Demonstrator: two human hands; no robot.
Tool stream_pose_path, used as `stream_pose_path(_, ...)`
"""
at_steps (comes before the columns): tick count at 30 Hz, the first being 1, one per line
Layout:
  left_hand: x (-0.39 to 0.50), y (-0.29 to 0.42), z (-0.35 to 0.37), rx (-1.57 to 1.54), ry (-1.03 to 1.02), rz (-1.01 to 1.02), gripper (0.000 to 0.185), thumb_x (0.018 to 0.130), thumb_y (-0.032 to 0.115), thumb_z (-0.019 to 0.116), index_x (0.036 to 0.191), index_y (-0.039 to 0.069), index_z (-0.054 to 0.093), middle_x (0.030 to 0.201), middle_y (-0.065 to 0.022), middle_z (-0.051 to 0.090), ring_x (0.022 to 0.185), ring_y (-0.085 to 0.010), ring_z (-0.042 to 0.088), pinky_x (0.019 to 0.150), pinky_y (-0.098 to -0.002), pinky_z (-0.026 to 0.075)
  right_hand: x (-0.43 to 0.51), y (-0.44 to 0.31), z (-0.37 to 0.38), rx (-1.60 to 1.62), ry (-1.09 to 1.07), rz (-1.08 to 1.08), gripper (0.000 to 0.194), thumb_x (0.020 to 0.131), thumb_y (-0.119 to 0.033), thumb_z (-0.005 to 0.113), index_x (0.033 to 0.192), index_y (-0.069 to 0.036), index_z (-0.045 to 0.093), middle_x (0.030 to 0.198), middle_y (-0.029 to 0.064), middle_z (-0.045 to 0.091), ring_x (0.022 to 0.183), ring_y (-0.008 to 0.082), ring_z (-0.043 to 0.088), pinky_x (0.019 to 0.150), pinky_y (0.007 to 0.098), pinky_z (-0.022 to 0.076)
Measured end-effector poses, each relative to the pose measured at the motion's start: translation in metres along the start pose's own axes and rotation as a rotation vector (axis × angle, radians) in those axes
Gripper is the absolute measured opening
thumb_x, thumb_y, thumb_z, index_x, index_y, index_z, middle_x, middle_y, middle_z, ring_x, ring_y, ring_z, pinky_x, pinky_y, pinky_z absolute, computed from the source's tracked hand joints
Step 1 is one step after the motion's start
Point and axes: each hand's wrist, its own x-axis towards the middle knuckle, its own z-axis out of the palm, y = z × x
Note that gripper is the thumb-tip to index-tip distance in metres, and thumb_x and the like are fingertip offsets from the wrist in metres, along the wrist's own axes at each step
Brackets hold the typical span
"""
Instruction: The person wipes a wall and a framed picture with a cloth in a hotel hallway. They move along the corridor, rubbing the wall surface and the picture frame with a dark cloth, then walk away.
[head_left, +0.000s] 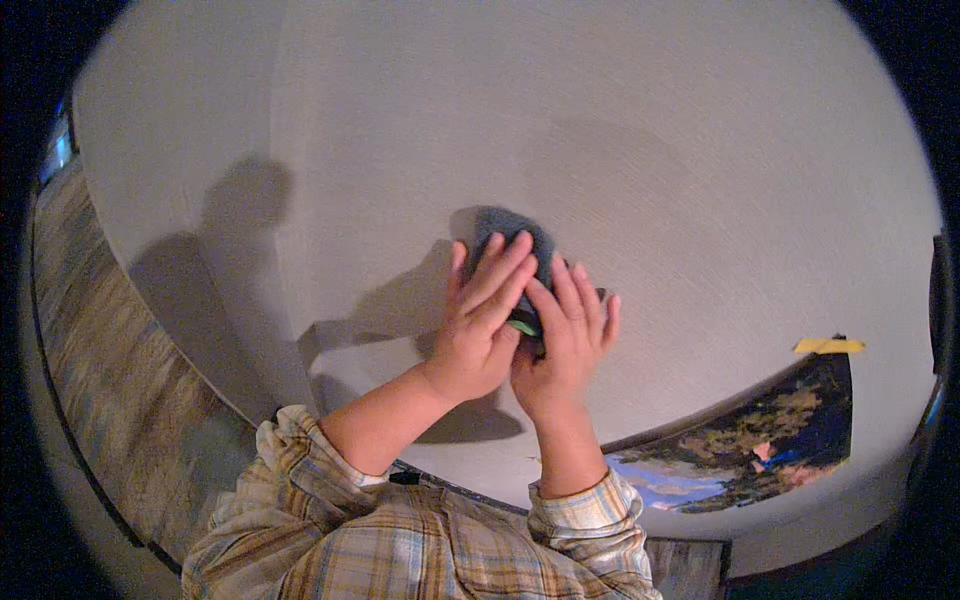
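Observation:
Both hands press a dark grey cloth or pad (510, 225) flat against a pale, finely textured wall (675, 187). My left hand (480, 322) lies over its left side, fingers stretched upward and slightly spread. On the lower right of the pad rests my right hand (566, 330), its fingers reaching up and outward. Between the palms a dark part with a green edge (523, 327) shows; what it is cannot be told. Small dark bits stick out behind the right fingers. The underside of the pad is hidden.
At lower right a colourful painting or printed picture (750, 450) is on the wall, with yellow tape (829, 346) at its upper corner. Wood-patterned flooring (135, 375) runs along the left. Shadows fall on the wall left of the hands. A bright screen-like thing (58, 150) is at the far left edge.

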Motion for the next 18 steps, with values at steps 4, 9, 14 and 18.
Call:
stream_pose_path(4, 0.013, 0.026, 0.031, -0.019, -0.066, 0.093, 0.054, 0.073, 0.002, 0.047, 0.126, 0.002, 0.044, 0.138, -0.0093, 0.035, 0.130, -0.0272, 0.028, 0.106, -0.0517, 0.007, -0.013, 0.032, -0.029, -0.116, 0.165, 0.022, 0.030, 0.076, -0.008, 0.050, 0.101, -0.017, 0.063, 0.118, 0.0012, 0.056, 0.116, 0.0192, 0.046, 0.105, 0.0409, 0.0168)
stream_pose_path(9, 0.024, 0.058, 0.075, -0.030, -0.160, 0.234, 0.047, 0.076, 0.008, 0.051, 0.123, 0.004, 0.048, 0.136, -0.0056, 0.039, 0.129, -0.0219, 0.032, 0.107, -0.0497, 0.008, -0.034, 0.073, -0.071, -0.236, 0.240, 0.074, 0.026, 0.080, -0.009, 0.047, 0.099, -0.015, 0.064, 0.117, 0.0041, 0.057, 0.115, 0.0224, 0.047, 0.104, 0.0419, 0.0191)
stream_pose_path(14, 0.035, 0.091, 0.121, -0.070, -0.263, 0.386, 0.040, 0.078, 0.012, 0.051, 0.117, 0.009, 0.054, 0.133, -0.0024, 0.043, 0.126, -0.0179, 0.037, 0.106, -0.0507, 0.011, -0.056, 0.106, -0.118, -0.419, 0.334, 0.138, 0.021, 0.083, -0.012, 0.047, 0.094, -0.014, 0.064, 0.116, 0.0058, 0.058, 0.114, 0.0270, 0.047, 0.102, 0.0441, 0.0220)
stream_pose_path(18, 0.035, 0.100, 0.143, 0.059, -0.303, 0.585, 0.039, 0.083, 0.020, 0.045, 0.120, 0.009, 0.052, 0.133, -0.0003, 0.043, 0.125, -0.0150, 0.037, 0.106, -0.0480, 0.014, -0.080, 0.124, -0.129, -0.357, 0.318, 0.171, 0.027, 0.079, -0.015, 0.047, 0.102, -0.007, 0.060, 0.122, 0.0153, 0.051, 0.117, 0.0324, 0.044, 0.100, 0.0474, 0.0252)
